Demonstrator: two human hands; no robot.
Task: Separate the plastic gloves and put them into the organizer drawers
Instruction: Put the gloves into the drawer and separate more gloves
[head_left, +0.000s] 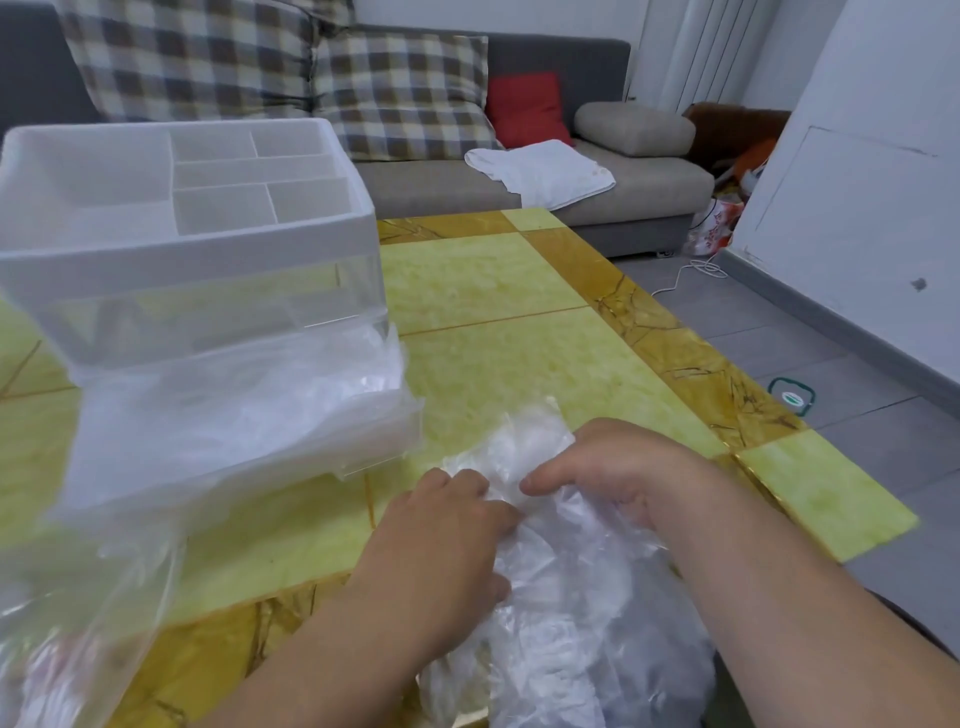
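Right at the near edge, a crumpled heap of clear plastic gloves (566, 613) lies on the yellow-green and gold marble-patterned counter (493, 291). The left hand (441, 530) sits on the heap's left side, grip clamped, fingertips pinching the film. The right hand (613, 467) is on the other side, fingers curled under the top of the heap and thumb laid across it, so that grip is clamped on the plastic too. The two hands are just beside each other with film bunched between them.

Near left, a loose clear plastic bag (78, 597) hangs blurred, close to the camera. Behind it a translucent white plastic organizer (182, 249) stands on the counter, with divided compartments on top. Its clear bottom drawer (384, 457) stands open, with more thin clear gloves (260, 400) piled inside.

Further back there is a grey sofa (441, 187) with plaid cushions (400, 88), a red cushion (524, 109) and a white cloth (540, 171) on the seat. On the floor to the right lies a green-rimmed lid (791, 397).
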